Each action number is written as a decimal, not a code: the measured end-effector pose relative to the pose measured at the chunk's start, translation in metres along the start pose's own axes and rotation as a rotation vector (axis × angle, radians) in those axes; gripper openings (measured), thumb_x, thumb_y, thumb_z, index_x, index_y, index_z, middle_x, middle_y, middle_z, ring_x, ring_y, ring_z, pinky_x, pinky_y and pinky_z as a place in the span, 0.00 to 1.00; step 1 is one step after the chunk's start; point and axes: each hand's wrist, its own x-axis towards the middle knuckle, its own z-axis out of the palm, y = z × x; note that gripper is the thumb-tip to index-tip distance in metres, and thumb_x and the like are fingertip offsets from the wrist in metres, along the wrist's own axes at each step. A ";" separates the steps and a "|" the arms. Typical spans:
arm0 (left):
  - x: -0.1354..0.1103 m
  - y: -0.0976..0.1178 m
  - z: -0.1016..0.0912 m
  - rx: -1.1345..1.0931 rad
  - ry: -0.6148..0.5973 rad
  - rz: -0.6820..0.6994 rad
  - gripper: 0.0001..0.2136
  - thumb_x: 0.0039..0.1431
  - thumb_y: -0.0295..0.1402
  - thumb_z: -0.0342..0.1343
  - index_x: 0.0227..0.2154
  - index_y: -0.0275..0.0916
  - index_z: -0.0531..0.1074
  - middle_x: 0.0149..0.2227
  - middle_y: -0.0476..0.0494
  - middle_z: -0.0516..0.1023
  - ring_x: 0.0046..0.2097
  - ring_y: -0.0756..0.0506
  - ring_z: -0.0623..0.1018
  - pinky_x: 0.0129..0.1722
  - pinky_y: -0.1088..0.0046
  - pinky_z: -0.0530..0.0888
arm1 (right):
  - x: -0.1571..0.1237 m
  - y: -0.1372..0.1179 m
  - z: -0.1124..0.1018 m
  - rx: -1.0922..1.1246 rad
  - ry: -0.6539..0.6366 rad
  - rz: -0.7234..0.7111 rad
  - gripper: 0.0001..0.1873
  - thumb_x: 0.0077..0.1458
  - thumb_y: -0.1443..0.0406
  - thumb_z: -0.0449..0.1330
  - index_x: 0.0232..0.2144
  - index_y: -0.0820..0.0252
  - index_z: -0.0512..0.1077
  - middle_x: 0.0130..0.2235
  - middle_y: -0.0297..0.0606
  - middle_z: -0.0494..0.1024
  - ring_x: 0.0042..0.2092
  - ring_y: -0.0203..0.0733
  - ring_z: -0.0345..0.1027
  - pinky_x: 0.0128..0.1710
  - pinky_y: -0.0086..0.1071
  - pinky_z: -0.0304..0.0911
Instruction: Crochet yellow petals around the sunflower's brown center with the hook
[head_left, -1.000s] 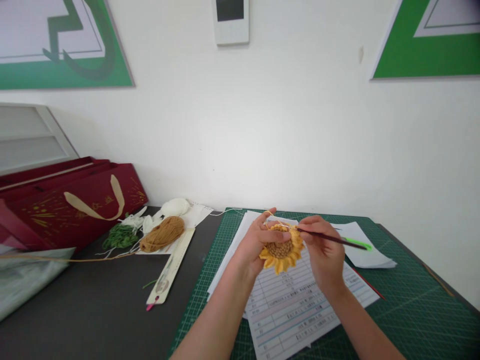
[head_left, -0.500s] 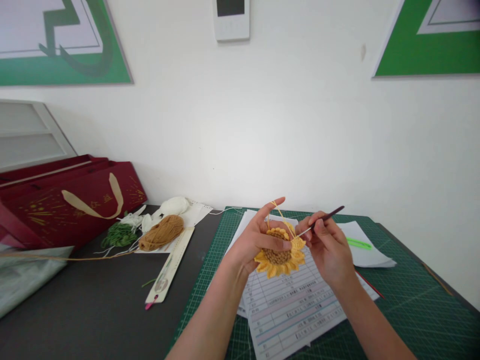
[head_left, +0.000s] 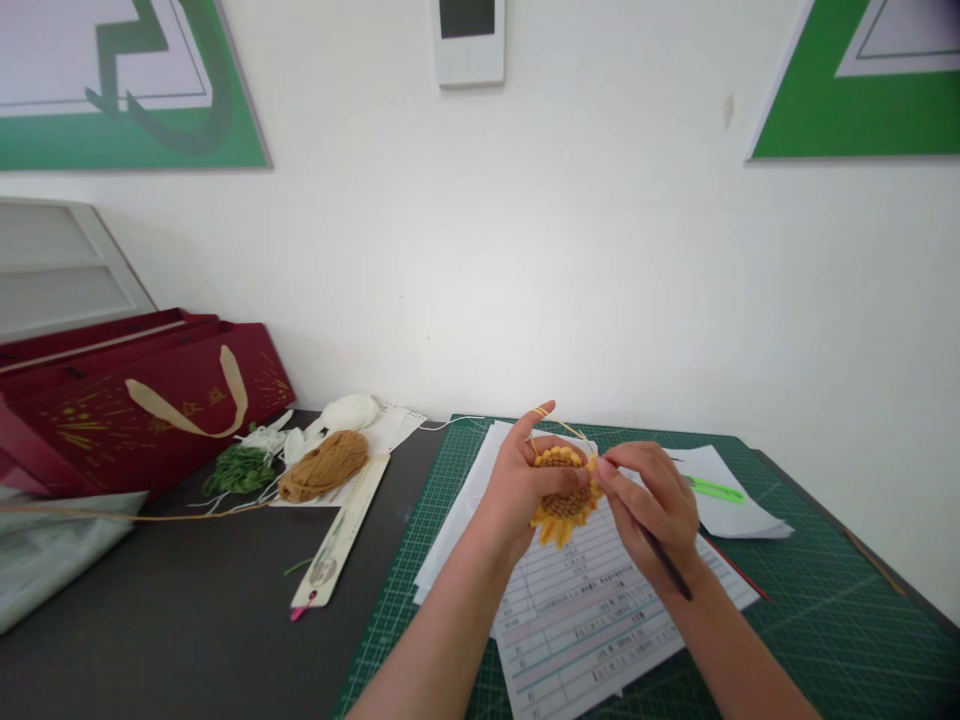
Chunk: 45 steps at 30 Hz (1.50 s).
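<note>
Crocheted sunflower (head_left: 556, 512) lies at five o'clock: left hand (head_left: 519, 490), fingers pinching it; right hand (head_left: 660, 510), fingers gripping a dark hook (head_left: 667, 565). Printed sheet (head_left: 585, 610) beneath: illegible. Maroon bag (head_left: 90, 420), nine o'clock, bears gold lettering (head_left: 214, 397).

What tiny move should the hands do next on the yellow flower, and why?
Probably catch the yellow yarn with the crochet hook and gently pull a loop. The left hand pinches the crocheted sunflower and has the yarn over its raised index finger, while the right hand holds the hook by the petals. Its tip is hidden.
</note>
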 end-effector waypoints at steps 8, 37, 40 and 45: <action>0.003 0.000 -0.005 -0.073 -0.102 -0.118 0.46 0.30 0.18 0.74 0.59 0.35 0.67 0.29 0.52 0.81 0.31 0.47 0.78 0.36 0.69 0.74 | 0.001 -0.006 0.015 0.249 0.139 0.152 0.01 0.63 0.63 0.62 0.37 0.52 0.73 0.33 0.35 0.75 0.36 0.41 0.71 0.36 0.36 0.65; -0.003 -0.006 0.006 0.038 0.078 0.037 0.45 0.35 0.21 0.75 0.61 0.39 0.66 0.28 0.55 0.77 0.30 0.50 0.75 0.35 0.72 0.71 | -0.004 -0.001 0.011 0.014 0.108 0.160 0.06 0.53 0.69 0.70 0.30 0.50 0.79 0.35 0.36 0.79 0.40 0.46 0.71 0.46 0.46 0.65; -0.002 -0.009 0.007 -0.001 0.058 -0.044 0.41 0.32 0.24 0.76 0.55 0.33 0.69 0.31 0.49 0.79 0.32 0.47 0.78 0.38 0.68 0.74 | -0.002 -0.002 0.013 0.059 0.137 0.148 0.05 0.56 0.67 0.68 0.33 0.50 0.78 0.38 0.36 0.79 0.42 0.46 0.73 0.46 0.44 0.68; -0.001 -0.001 0.001 0.042 -0.010 -0.045 0.43 0.32 0.22 0.76 0.57 0.38 0.68 0.29 0.52 0.79 0.29 0.49 0.77 0.33 0.71 0.72 | 0.002 -0.005 0.023 0.249 0.076 0.304 0.05 0.66 0.58 0.58 0.37 0.51 0.69 0.36 0.37 0.79 0.37 0.44 0.77 0.36 0.40 0.72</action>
